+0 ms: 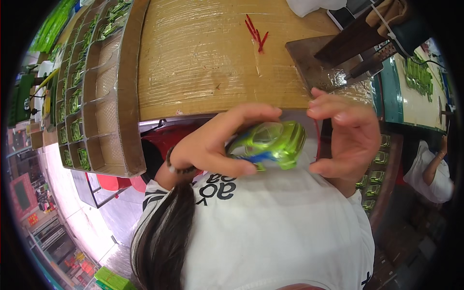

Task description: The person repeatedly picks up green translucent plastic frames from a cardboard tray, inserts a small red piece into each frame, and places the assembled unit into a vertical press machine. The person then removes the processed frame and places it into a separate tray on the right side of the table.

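Above my lap, my left hand [212, 142] is closed around a shiny lime-green plastic shell [286, 142], shaped like a toy car body, with a blue patch and a clear rounded part. My thumb lies under its near edge and my fingers curve over its far side. Just right of the shell, my right hand [349, 135] is raised with thumb and fingers curved and well apart. A thin red line [317, 137] runs between its fingertips and thumb; whether the hand touches it, I cannot tell.
Ahead is a film-covered table [203, 58] with thin red strips [257, 34]. A divided cardboard tray [104, 101] of green parts stands left. At right, a machine with a metal base plate [324, 63] sits on the table; another person [430, 169] is beyond.
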A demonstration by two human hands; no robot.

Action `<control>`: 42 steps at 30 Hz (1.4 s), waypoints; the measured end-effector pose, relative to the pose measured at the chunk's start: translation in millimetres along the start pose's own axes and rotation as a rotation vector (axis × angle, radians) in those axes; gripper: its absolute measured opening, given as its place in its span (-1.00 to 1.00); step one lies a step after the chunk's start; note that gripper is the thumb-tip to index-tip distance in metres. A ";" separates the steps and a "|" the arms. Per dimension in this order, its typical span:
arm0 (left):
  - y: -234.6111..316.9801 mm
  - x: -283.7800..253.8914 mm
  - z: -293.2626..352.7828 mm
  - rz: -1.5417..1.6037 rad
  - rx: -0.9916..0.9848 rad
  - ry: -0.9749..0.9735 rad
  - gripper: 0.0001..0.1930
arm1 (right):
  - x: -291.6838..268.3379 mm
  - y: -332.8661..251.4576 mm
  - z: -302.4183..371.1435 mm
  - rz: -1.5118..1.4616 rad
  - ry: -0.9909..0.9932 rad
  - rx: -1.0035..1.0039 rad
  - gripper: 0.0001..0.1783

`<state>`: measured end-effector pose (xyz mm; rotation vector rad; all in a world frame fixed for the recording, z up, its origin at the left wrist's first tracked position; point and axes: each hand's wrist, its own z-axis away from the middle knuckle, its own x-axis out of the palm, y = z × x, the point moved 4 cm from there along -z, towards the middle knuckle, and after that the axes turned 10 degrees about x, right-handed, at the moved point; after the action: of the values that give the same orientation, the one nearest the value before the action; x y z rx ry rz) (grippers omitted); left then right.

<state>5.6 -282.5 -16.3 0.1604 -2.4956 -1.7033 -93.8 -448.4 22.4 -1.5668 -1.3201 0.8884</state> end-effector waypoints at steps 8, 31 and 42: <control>-41.4 31.2 -5.8 1.462 -0.029 -0.201 -0.13 | 1.6 -8.5 -16.5 0.142 -0.346 -0.275 -0.25; -52.9 41.0 -2.5 1.596 0.010 -0.293 -0.15 | 16.3 2.4 -27.4 0.193 -0.429 -0.255 -0.44; -80.2 55.4 3.9 1.888 0.187 -0.142 -0.22 | 19.2 8.0 -3.9 0.532 -0.174 -0.429 -0.43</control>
<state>-48.0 -316.4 -90.4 -1.6545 -1.4180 -0.5402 -83.9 -430.6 16.6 -2.2863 -1.2898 1.1327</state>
